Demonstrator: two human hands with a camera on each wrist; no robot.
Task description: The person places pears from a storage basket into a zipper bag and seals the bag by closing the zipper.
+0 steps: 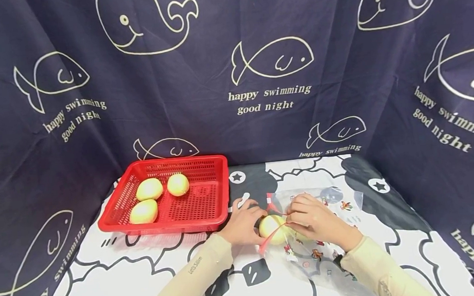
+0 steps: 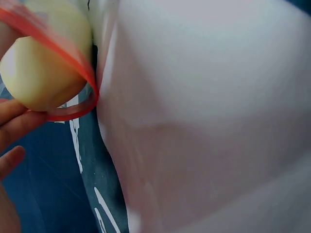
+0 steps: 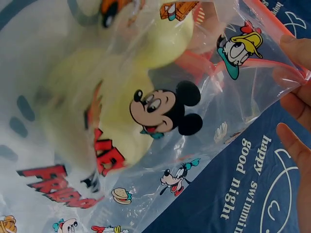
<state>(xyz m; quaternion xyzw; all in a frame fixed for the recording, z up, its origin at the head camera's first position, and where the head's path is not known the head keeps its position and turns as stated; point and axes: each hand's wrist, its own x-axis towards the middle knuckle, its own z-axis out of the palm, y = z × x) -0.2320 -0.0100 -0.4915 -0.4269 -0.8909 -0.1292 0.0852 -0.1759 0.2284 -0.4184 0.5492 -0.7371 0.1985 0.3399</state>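
Observation:
A clear zip bag with red zip edges and cartoon prints lies on the cloth, its mouth facing left. My left hand holds a round, pale yellow fruit at that mouth, thumb and fingers on either side. In the left wrist view the red zip edge crosses in front of the fruit. My right hand pinches the bag's rim at the opposite side of the mouth. Through the printed plastic, the right wrist view shows another yellow fruit deeper in the bag.
A red slotted basket stands to the left, holding three more yellow fruits. Black-and-white printed cloth covers the table. Dark blue curtains with fish and whale drawings close off the back and sides.

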